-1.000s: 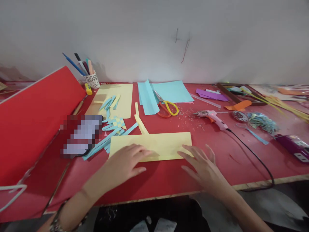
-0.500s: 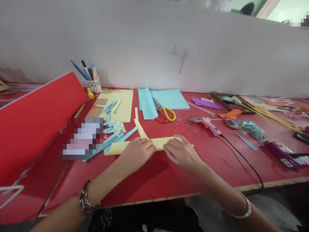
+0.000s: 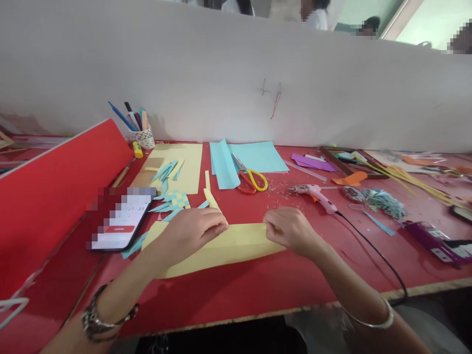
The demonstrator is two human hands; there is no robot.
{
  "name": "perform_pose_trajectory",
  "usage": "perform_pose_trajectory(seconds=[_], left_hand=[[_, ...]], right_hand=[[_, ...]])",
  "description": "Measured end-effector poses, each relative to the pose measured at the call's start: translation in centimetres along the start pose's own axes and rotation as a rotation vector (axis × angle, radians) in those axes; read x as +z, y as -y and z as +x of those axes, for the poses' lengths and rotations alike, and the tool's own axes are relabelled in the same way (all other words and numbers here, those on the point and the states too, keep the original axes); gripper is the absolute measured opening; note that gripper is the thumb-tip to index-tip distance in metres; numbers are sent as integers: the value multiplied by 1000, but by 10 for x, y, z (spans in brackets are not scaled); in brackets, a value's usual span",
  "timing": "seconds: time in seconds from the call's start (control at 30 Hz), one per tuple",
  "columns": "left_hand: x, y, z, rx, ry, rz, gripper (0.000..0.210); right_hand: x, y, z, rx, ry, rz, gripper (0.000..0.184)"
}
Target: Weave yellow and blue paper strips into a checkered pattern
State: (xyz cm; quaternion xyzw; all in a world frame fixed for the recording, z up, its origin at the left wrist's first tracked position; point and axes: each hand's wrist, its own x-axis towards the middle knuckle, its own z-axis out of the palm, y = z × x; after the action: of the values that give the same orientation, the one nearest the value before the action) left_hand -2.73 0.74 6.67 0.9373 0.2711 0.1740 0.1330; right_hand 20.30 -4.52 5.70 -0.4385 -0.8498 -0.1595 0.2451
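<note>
Paper [image 3: 239, 243] in pale yellow was held near the front of the red table [image 3: 221, 300], its far edge gripped by both hands. By the left hand [image 3: 199, 226], closed with the thumb laid along the curled fingers, the far edge was pinched left of centre; by the right hand [image 3: 291, 228], closed into a loose fist, it was gripped near the right end. Between the hands, the middle of the paper was left uncovered, and its lower left corner was spread beneath the left forearm. A bracelet [image 3: 98, 314] was worn on the left arm and a bangle [image 3: 372, 322] on the right.

Just beyond the left hand, a yellow strip [image 3: 211, 199] was partly hidden. Blue strips [image 3: 135, 245] were strewn beside the phone [image 3: 129, 221], and a woven piece [image 3: 179, 198] was placed near them. Farther back, the cream sheet [image 3: 190, 167] was topped with cut strips [image 3: 167, 172]. The scissors [image 3: 252, 179] were rested with their blades on the blue paper [image 3: 260, 155]. The glue gun [image 3: 315, 193] was laid beyond the right hand, and pens [image 3: 129, 115] were stood in the cup [image 3: 145, 138] by the wall [image 3: 199, 73]
</note>
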Motion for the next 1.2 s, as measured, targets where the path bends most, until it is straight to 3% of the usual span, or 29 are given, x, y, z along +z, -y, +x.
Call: perform_pose_trajectory(seconds=[0.17,0.27,0.33,0.37,0.43,0.5,0.57,0.83,0.97,1.2], left_hand=[[-7,7,-11,-50,13,-17,41],[-9,4,-11,-83,37,-33,40],[-9,-1,-8,-77,63,-33,38],[-10,-5,-7,-60,72,-23,36],[-10,-11,-4,-17,76,11,36],[-10,-15,-2,11,72,55,36],[-7,-18,-3,35,41,108,32],[9,-29,1,349,-359,419,32],[5,-22,-5,424,-378,468,31],[-2,5,-38,349,-404,558,32]], right_hand=[[-20,-28,-24,130,13,-54,24],[-30,-29,-19,205,-130,-119,23],[-33,-18,-8,224,-196,-48,21],[-34,-10,-1,190,-174,24,19],[-31,8,11,108,33,121,15],[-27,23,20,59,239,184,22],[-22,31,24,73,359,240,29],[-18,35,27,126,353,551,29],[-21,30,21,115,387,597,30],[-43,7,2,187,451,584,32]])
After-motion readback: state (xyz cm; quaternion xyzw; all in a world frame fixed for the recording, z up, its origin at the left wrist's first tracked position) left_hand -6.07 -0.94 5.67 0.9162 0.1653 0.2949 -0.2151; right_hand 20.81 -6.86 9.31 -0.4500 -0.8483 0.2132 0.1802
